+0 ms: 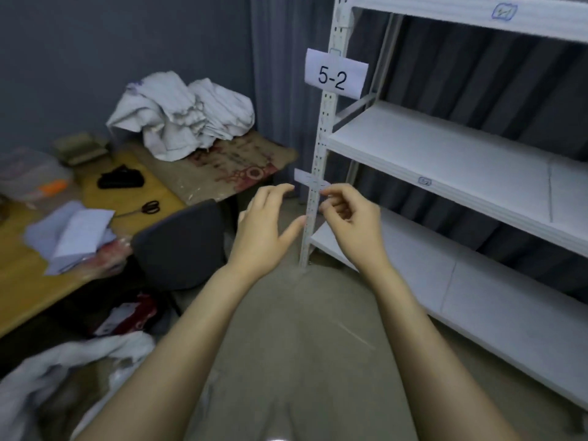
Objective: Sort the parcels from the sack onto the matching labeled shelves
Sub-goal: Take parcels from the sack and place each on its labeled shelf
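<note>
Our left hand spread, empty | right hand curled at small label, grip unclear | sack lower left, shelves right | we should press label flat, readable, before sorting starts.

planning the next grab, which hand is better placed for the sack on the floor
Left, likely: left hand is open, on the sack side; right hand fingers pinch the small label on the post.

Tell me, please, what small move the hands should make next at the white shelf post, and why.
Probably press the small white paper label flat against the perforated white metal post. The right hand seems to pinch its right end, the left hand hovers open beside it, and neither holds a parcel.
</note>
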